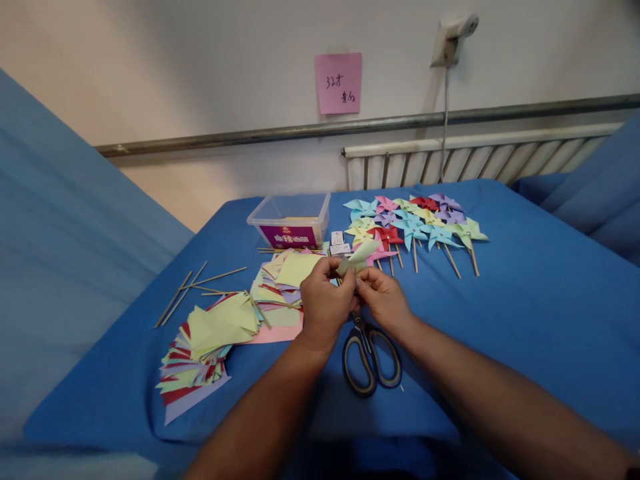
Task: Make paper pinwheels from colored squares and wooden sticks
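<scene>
A pale yellow-green paper pinwheel (366, 251), partly folded, is pinched between my two hands above the table. My left hand (327, 297) has its fingers closed on the paper from the left. From the right, my right hand (383, 293) meets it with thumb and fingers pressed together at the pinwheel's lower part. My fingers hide its centre, and whether a stick is there cannot be made out. Just below the hands lies a pair of scissors (367, 360) with dark handles, its blades mostly covered by the hands.
Finished pinwheels (413, 225) on sticks lie at the back right. Stacked coloured paper squares (220, 327) and loose sticks (185, 287) are on the left. A clear plastic box (290, 212) and small white boxes (340, 245) stand behind my hands on the blue cloth (525, 300).
</scene>
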`<state>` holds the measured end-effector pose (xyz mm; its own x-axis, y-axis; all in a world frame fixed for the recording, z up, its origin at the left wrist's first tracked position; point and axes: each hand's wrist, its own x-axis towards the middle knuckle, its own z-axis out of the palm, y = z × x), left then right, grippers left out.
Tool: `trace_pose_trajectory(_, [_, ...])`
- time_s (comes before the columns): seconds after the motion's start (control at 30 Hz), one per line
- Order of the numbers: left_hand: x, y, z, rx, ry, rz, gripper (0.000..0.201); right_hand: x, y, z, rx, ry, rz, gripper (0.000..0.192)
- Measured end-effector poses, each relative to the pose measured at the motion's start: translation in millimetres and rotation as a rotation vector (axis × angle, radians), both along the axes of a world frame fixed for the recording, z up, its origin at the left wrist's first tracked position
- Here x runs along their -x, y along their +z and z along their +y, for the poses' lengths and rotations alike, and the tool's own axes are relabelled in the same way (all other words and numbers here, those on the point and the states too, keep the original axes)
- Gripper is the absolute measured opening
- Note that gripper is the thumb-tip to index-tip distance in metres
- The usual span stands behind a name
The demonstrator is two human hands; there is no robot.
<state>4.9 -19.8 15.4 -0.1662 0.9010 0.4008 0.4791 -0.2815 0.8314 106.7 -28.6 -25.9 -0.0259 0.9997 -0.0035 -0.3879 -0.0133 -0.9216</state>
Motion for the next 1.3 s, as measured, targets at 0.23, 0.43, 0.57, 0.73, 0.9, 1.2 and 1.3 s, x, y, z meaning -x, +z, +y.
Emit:
trace_pose_trajectory(0.23, [0, 0.1, 0, -0.009, -0.02, 0.016, 0.003, 1, 2.0, -1, 0.012, -0.051, -0.046, 0.036])
trace_pose_trajectory(0.43, [-1, -0.4, 0, 0.013, -0.039, -0.044, 0.003, 1, 4.0, -2, 0.008, -0.081, -0.091, 0.031])
trace_pose_trajectory(0.57, [-1, -2.5, 3, 0.047, -0.084, -0.123, 0.007, -1, 2.6, 0, 0.002, -0.083, -0.105, 0.03])
trace_pose_trajectory(0.73, [1, -4.9, 8, 0.098, -0.122, -0.187, 0.015, -3, 0.8, 0, -0.034, -0.106, -0.197, 0.027])
trace_pose_trajectory(0.9, [1, -2.8, 10, 0.167, -0.156, -0.278, 0.018, -5, -1.0, 2, -0.085, -0.12, -0.292, 0.021])
trace_pose_trajectory(1.2, [2, 1.2, 10, 0.191, -0.181, -0.31, 0.023, -6, -1.4, 3, -0.133, -0.112, -0.373, 0.016])
trace_pose_trajectory(1.3, [1, 3.8, 9, 0.161, -0.155, -0.325, 0.022, -4, -0.4, 1, -0.152, -0.103, -0.347, 0.016])
